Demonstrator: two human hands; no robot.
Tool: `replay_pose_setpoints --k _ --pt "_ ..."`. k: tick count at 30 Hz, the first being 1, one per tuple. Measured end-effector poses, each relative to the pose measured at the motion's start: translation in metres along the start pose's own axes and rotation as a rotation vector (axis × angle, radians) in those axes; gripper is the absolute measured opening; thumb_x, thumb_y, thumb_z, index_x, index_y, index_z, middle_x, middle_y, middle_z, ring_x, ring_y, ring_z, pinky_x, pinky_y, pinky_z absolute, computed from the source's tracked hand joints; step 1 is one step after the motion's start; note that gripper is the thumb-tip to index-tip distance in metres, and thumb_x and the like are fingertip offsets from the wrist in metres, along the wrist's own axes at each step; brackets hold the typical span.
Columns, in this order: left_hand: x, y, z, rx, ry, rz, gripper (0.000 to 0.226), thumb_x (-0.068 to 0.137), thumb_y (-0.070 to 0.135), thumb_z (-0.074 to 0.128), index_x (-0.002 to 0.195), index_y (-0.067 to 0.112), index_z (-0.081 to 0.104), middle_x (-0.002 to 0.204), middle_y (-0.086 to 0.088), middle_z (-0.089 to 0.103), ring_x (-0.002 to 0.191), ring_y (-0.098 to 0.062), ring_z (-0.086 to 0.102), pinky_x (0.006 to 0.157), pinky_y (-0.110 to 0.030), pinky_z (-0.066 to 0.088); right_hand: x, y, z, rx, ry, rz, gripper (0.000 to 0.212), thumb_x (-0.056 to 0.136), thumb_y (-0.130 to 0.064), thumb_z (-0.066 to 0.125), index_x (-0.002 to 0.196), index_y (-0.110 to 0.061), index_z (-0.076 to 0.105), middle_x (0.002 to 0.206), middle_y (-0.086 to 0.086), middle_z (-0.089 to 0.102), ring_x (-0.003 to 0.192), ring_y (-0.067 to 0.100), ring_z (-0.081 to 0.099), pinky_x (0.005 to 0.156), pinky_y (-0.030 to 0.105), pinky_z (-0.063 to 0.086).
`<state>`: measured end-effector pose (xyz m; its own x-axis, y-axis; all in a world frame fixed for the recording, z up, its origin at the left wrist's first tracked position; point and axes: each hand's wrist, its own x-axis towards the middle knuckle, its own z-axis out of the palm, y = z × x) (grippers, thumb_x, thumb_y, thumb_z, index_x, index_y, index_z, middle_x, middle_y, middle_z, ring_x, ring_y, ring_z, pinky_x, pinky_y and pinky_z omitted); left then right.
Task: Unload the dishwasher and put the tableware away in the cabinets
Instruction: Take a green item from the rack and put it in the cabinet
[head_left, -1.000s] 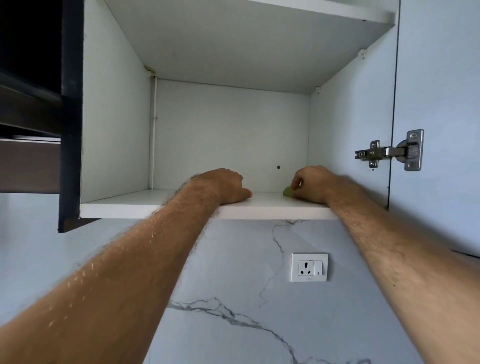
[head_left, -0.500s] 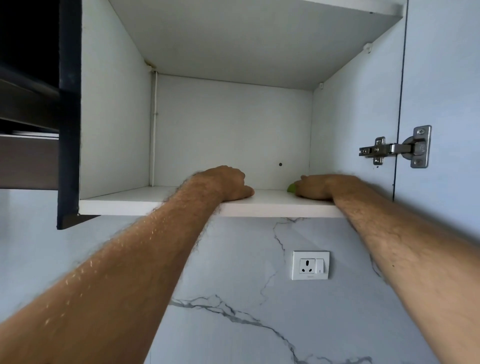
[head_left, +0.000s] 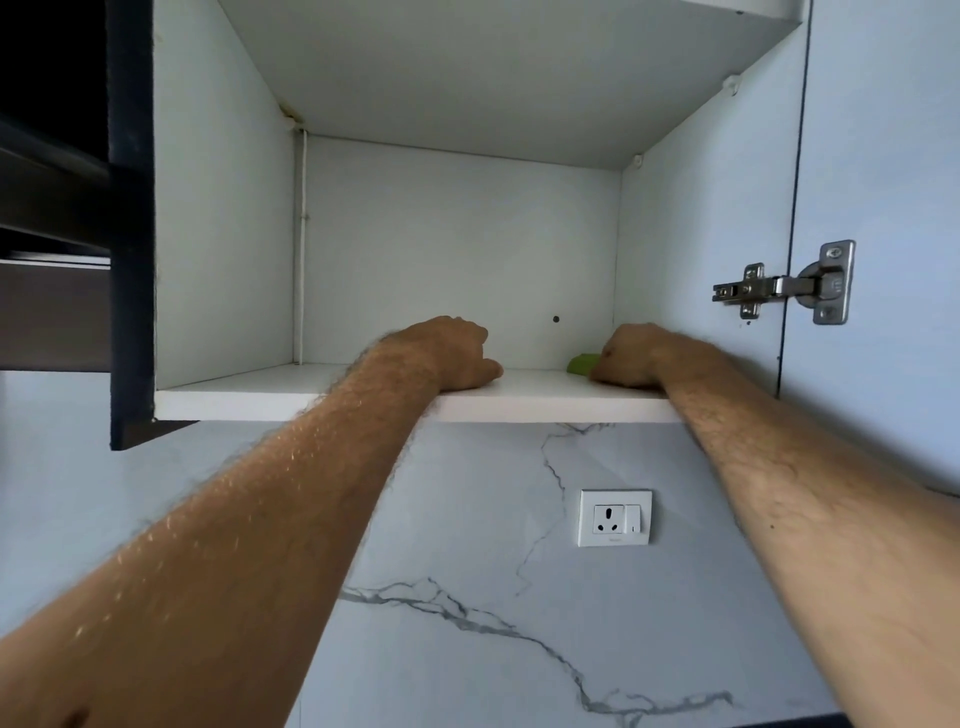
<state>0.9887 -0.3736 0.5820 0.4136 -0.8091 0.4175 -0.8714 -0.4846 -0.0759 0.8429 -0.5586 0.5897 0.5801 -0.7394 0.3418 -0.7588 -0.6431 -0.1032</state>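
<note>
Cabinet shelf (head_left: 249, 392): white, seen from below, door open at right.
Left hand (head_left: 452, 353): rests near shelf middle, fingers curled under, holds nothing visible.
Green item (head_left: 583, 362): small, mostly hidden, lies just left of right hand, touching it; long axis can't tell.
Right hand (head_left: 626, 356): nearer one, knuckles toward item; grip can't tell.
Next: probably let go, withdraw.

Home kitchen — open wall cabinet (head_left: 223, 208), marble backsplash (head_left: 467, 597), socket (head_left: 614, 517)

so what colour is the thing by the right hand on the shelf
Light green, seen in the head view.
</note>
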Motion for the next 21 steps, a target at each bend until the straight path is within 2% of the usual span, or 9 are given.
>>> replay_pose_setpoints --k 4,7,10,12,14,17,19,21 --pt "0.002 -0.002 0.000 -0.003 -0.006 -0.004 0.060 0.100 0.046 0.044 0.151 0.016 0.033 0.157 -0.009 0.032 0.143 -0.024 0.031 0.115 -0.038 0.027 -0.008 0.001 -0.003 0.026 0.047 0.020 0.040 0.077 -0.045 0.066 0.105 -0.017 0.068 0.099 0.001 0.062 0.089 0.021 0.059 0.084 0.034 0.052" --pt "0.003 -0.001 0.001 -0.002 0.010 0.009 0.057 0.101 0.041 0.044 0.151 0.015 0.033 0.157 -0.009 0.032 0.142 -0.025 0.032 0.115 -0.038 0.028 -0.021 0.007 -0.005 0.078 0.059 0.035 0.033 0.080 -0.042 0.070 0.100 -0.015 0.067 0.092 0.000 0.062 0.080 0.016 0.058 0.069 0.029 0.046" --pt "0.000 0.001 0.000 -0.031 0.030 0.038 0.055 0.101 0.036 0.045 0.152 0.018 0.033 0.158 -0.008 0.031 0.143 -0.025 0.031 0.115 -0.036 0.026 -0.041 0.016 -0.007 0.163 0.082 0.073 0.030 0.081 -0.041 0.070 0.095 -0.016 0.066 0.092 0.001 0.061 0.079 0.015 0.056 0.060 0.027 0.038" --pt "-0.003 0.002 -0.001 -0.048 0.064 0.054 0.055 0.101 0.039 0.045 0.152 0.022 0.033 0.157 -0.005 0.032 0.143 -0.025 0.030 0.115 -0.036 0.025 -0.055 0.019 -0.006 0.218 0.121 0.086 0.028 0.080 -0.040 0.069 0.096 -0.018 0.067 0.095 0.001 0.063 0.082 0.015 0.057 0.063 0.027 0.038" --pt "-0.010 0.003 -0.005 -0.043 0.146 0.074 0.051 0.100 0.045 0.043 0.148 0.027 0.041 0.153 -0.003 0.041 0.140 -0.025 0.036 0.113 -0.039 0.030 -0.070 0.017 -0.004 0.268 0.164 0.081 0.027 0.084 -0.037 0.067 0.103 -0.019 0.070 0.102 0.003 0.064 0.088 0.020 0.056 0.073 0.028 0.042" --pt "-0.026 0.011 -0.014 -0.015 0.308 0.103 0.045 0.102 0.046 0.035 0.140 0.028 0.052 0.142 -0.006 0.053 0.130 -0.029 0.047 0.106 -0.042 0.040 -0.098 0.012 0.000 0.263 0.209 0.039 0.029 0.096 -0.035 0.052 0.112 -0.017 0.069 0.102 0.003 0.059 0.088 0.022 0.053 0.077 0.029 0.041" --pt "-0.043 0.019 -0.019 -0.077 0.345 0.112 0.048 0.102 0.045 0.034 0.146 0.026 0.045 0.146 -0.013 0.048 0.137 -0.030 0.040 0.111 -0.042 0.033 -0.123 0.012 -0.001 0.206 0.237 0.005 0.034 0.101 -0.038 0.043 0.110 -0.016 0.068 0.102 0.004 0.062 0.088 0.022 0.052 0.077 0.030 0.040" --pt "-0.061 0.026 -0.024 -0.092 0.348 0.140 0.056 0.101 0.049 0.035 0.151 0.024 0.033 0.150 -0.011 0.044 0.145 -0.028 0.028 0.117 -0.042 0.024 -0.148 0.017 -0.006 0.175 0.292 -0.033 0.037 0.101 -0.042 0.044 0.112 -0.017 0.068 0.112 0.007 0.066 0.094 0.023 0.057 0.083 0.030 0.044"
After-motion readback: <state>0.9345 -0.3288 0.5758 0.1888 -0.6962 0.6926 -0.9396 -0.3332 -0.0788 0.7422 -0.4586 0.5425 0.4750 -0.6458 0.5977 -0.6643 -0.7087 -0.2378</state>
